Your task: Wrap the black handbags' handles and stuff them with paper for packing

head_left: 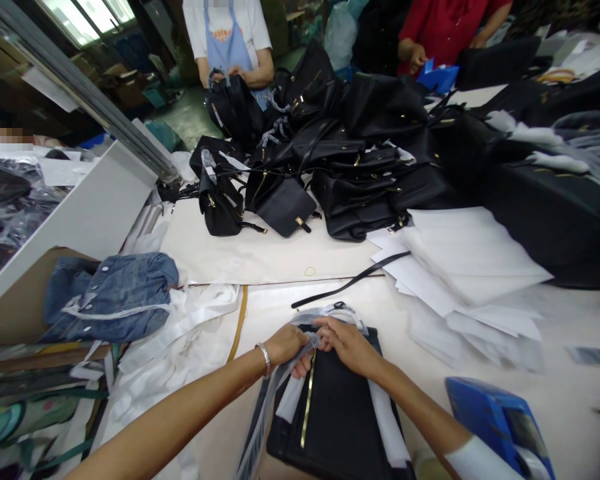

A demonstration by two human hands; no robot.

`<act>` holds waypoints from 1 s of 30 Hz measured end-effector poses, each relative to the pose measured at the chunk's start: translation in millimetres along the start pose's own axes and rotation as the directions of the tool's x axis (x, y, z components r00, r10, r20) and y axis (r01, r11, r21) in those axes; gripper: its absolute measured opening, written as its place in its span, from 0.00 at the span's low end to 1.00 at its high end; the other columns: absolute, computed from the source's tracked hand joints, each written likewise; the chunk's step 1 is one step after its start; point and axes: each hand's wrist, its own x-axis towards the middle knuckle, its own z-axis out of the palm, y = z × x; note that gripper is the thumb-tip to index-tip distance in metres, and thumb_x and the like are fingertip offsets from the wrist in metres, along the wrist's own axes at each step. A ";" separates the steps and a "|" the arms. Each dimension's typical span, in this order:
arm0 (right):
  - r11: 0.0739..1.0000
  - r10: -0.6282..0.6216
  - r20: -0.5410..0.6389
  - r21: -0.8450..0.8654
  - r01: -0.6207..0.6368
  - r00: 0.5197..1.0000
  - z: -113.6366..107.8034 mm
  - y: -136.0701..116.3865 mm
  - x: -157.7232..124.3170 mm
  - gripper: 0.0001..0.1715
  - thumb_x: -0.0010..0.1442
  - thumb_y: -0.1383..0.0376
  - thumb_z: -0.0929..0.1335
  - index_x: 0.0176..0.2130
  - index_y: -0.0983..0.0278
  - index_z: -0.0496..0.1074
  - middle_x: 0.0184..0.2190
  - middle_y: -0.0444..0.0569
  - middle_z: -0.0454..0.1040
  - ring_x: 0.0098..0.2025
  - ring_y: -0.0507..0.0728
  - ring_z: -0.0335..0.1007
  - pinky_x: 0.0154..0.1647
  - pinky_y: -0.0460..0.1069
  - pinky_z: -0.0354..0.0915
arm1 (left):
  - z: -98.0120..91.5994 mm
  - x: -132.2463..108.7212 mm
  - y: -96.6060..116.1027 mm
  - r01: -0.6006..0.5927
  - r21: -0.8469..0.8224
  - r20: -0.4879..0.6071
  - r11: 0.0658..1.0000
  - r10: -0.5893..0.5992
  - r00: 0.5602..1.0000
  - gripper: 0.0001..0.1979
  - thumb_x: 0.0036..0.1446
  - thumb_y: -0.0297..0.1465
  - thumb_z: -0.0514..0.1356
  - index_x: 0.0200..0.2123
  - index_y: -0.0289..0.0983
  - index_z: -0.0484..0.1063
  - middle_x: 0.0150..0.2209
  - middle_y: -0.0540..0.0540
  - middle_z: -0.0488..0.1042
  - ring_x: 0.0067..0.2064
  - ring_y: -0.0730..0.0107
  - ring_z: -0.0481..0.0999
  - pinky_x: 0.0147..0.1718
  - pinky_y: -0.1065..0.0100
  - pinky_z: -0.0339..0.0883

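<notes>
A black bag (345,413) with a gold zipper lies on the table in front of me, with white wrapping (387,427) around its straps. Over its top end, my left hand (286,345) is closed on a strip of clear plastic wrap (313,340), which also trails down the bag's left side. My right hand (347,343) pinches the same wrap just to the right, and the two hands nearly touch. Behind them, a plastic-covered handle (353,317) curves at the bag's top edge. My fingers partly hide the wrap between them.
Black bags (370,167) pile up across the back. White sheets (475,253) and a blue tape dispenser (500,427) lie on the right; a loose black strap (350,280) lies ahead. Folded denim (113,293) sits left. Two people stand opposite, one in a blue apron (227,43).
</notes>
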 end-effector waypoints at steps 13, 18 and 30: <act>0.867 -0.011 -0.156 -0.494 -0.068 0.988 -0.7 1.1 11.8 0.13 0.61 0.70 0.58 0.45 0.62 0.64 0.39 0.49 0.72 0.40 0.56 0.68 0.42 0.50 0.61 | -3.1 -9.6 -11.8 -0.230 -0.082 0.042 0.970 0.234 0.971 0.19 0.55 0.46 0.53 0.33 0.35 0.69 0.25 0.47 0.73 0.21 0.70 0.72 0.22 0.68 0.67; 0.702 -0.010 -0.176 -0.703 -0.119 0.984 -3.1 -0.5 16.1 0.15 0.61 0.72 0.57 0.47 0.63 0.63 0.39 0.53 0.71 0.44 0.59 0.65 0.46 0.51 0.58 | -20.5 -37.2 -43.3 -0.377 0.106 -0.303 0.920 0.391 0.869 0.22 0.57 0.44 0.52 0.51 0.38 0.63 0.43 0.43 0.72 0.33 0.66 0.76 0.33 0.62 0.70; 0.525 0.149 -0.149 -0.826 -0.206 0.977 -0.6 18.2 28.7 0.19 0.57 0.77 0.57 0.48 0.65 0.61 0.39 0.53 0.71 0.44 0.57 0.64 0.41 0.47 0.56 | -27.9 -33.2 -198.3 -0.309 0.305 -0.442 0.901 0.421 0.792 0.39 0.46 0.49 0.60 0.58 0.35 0.56 0.54 0.34 0.65 0.54 0.50 0.66 0.52 0.52 0.60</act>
